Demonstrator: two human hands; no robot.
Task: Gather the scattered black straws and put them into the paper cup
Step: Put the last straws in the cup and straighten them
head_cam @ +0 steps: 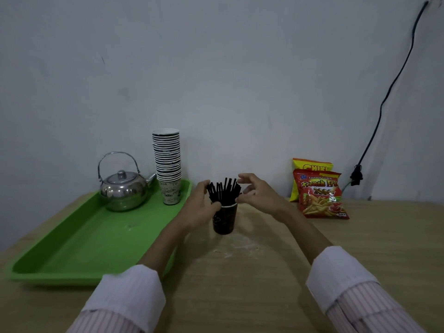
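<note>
Head view. One dark paper cup (225, 218) stands upright on the light wooden surface (264, 272), near its middle. One bundle of thin black straws (223, 191) stands inside this cup. The straw count cannot be made out; the straws overlap. Their long axes run roughly vertical, lower ends in the cup, upper ends fanned out above the rim. The lower parts are hidden by the cup wall.

Two hands are present. The left hand (204, 205) is at the left of the cup, its fingers touching the straws just above the rim; whether it grips them cannot be told. The right hand (254, 192) is at the right of the straw tops with its fingers spread apart and curved, enclosing nothing. Both forearms wear pale striped sleeves (355, 292), cut off by the lower frame edge.

One green plastic tray (79, 246) lies on the left of the surface. It carries one polished metal teapot (125, 191) with an upright wire handle, and one tall stack of printed paper cups (168, 164); the number in the stack is hard to count.

Two snack bags lean against the wall at the right: one red French-fries bag (320, 195) in front, one yellow bag (312, 165) behind, mostly hidden. One black cable (394, 82) runs down the wall to a plug (356, 175).
</note>
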